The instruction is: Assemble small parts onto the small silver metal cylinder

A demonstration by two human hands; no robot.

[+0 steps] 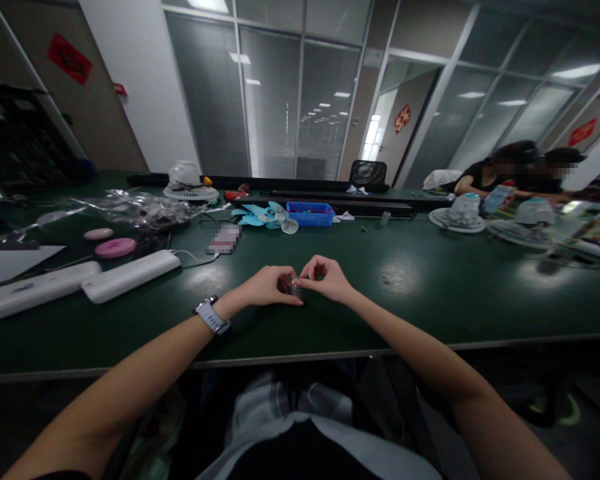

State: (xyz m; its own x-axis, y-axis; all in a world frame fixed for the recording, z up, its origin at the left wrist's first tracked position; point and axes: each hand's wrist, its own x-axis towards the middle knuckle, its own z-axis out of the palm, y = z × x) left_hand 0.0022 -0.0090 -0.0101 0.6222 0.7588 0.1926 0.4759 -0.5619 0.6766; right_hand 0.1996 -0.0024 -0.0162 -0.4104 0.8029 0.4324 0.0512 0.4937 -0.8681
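Observation:
Just above the green tabletop [330, 327], a small dark metallic cylinder [297, 291] with a shiny top sits between my hands. My left hand [266, 287], with a watch [211, 315] on its wrist, curls its thumb and fingers around the cylinder from the left. From the right, my right hand [329, 279] pinches at the cylinder's top edge. Whether a tiny part lies between those right fingertips is hidden. The cylinder's far side is covered by my fingers.
White power strips [133, 275], a phone [224, 239] on a cable and a pink oval piece [115, 248] lie left. Behind are light-blue fan blades [260, 215], a blue bin [310, 214] and a small cylinder [385, 218]. Fan bases [457, 220] and people [520, 170] are right.

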